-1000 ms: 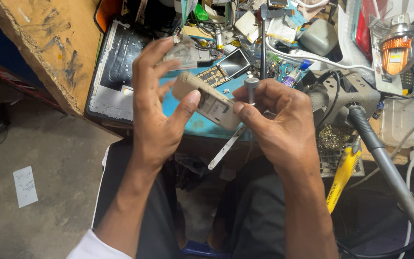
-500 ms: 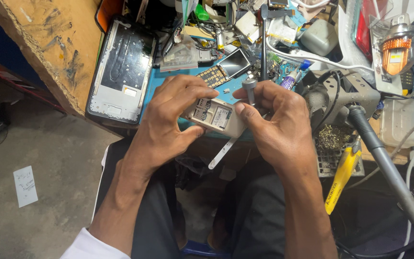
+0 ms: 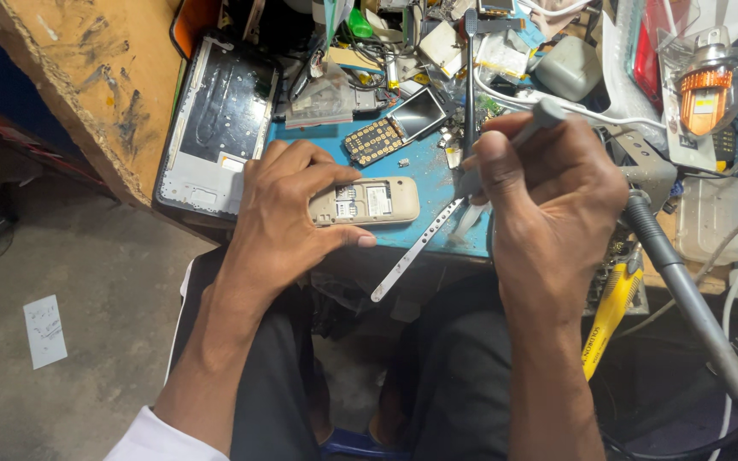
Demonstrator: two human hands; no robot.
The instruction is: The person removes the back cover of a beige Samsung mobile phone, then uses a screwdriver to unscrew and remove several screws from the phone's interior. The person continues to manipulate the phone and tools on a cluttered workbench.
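Phone (image 3: 366, 202), back open, lies flat at the blue worktop's (image 3: 424, 183) near edge, pinned under my left hand (image 3: 288, 213), fingers closed along its sides. My right hand (image 3: 548, 183) grips a grey tool (image 3: 506, 145), tip just right of it. I judge I'm mid-repair; next needs a steady tip into the open back.

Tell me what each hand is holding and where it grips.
Left hand grips the beige phone body by its left end. Right hand pinches a grey-handled tool along its shaft.

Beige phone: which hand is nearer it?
Left. The left hand grips the beige phone on the blue mat; the right hand holds a tool beside it.
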